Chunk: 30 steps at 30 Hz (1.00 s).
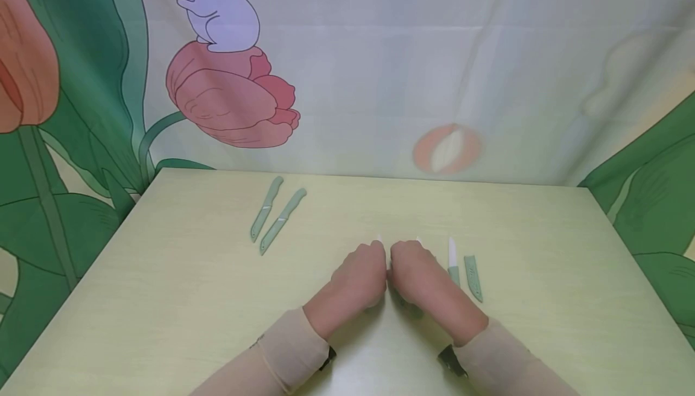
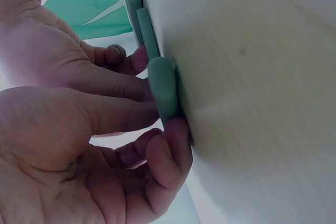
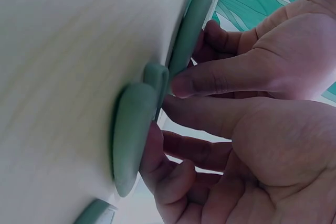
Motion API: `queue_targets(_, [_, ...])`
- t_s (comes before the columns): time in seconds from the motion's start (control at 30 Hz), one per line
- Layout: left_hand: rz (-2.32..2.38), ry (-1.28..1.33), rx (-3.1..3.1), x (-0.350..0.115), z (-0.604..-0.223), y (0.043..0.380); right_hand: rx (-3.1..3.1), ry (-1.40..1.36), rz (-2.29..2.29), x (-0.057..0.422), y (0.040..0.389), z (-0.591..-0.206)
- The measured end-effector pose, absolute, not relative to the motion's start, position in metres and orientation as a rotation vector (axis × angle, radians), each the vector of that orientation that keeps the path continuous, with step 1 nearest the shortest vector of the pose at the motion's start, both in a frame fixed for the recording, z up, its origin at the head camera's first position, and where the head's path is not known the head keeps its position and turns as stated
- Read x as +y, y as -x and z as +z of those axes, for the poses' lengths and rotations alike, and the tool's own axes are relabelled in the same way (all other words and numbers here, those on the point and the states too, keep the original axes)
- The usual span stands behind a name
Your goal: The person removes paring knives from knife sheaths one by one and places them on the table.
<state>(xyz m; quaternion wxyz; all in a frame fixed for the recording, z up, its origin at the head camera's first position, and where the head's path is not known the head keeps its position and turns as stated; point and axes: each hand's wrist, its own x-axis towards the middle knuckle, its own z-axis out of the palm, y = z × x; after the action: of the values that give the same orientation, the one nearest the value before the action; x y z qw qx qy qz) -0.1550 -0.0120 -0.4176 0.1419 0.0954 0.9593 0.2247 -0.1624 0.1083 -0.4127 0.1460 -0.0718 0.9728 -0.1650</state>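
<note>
In the head view both hands are side by side at the middle of the table. My left hand (image 1: 360,275) pinches the green handle (image 2: 164,90) of a small knife, and a pale tip shows past its knuckles. My right hand (image 1: 419,274) has thumb and forefinger at a green knife sheath (image 3: 156,80), pinching it close beside the left hand. Another green knife handle (image 3: 132,137) lies on the table by the right fingers. To the right lie an uncovered knife (image 1: 453,257) with a white blade and a loose green sheath (image 1: 473,278).
Two green knives in their sheaths, the nearer one (image 1: 282,221) and the farther one (image 1: 266,209), lie slanted at the back left of the pale table (image 1: 163,299). A printed curtain (image 1: 353,82) hangs behind the far edge.
</note>
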Motion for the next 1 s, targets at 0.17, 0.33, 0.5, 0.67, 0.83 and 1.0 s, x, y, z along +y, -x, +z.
queue_targets(0.17, [0.654, -0.267, 2.769, -0.012, -0.415, 0.154, 2.811, 0.221, -0.463, 0.110, 0.163, -0.413])
queue_targets(0.33, [0.650, -0.265, 2.771, -0.012, -0.415, 0.155, 2.817, 0.230, -0.474, 0.111, 0.162, -0.412])
queue_targets(0.5, [0.656, -0.284, 2.777, -0.013, -0.415, 0.154, 2.838, 0.239, -0.462, 0.112, 0.161, -0.409])
queue_targets(0.67, [0.658, -0.284, 2.779, -0.014, -0.412, 0.154, 2.857, 0.263, -0.458, 0.113, 0.161, -0.406])
queue_targets(0.83, [0.601, -0.296, 2.816, -0.017, -0.410, 0.154, 2.864, 0.288, -0.467, 0.116, 0.160, -0.404])
queue_targets(1.0, [0.487, -0.328, 2.901, -0.026, -0.406, 0.155, 2.883, 0.324, -0.515, 0.118, 0.155, -0.402])
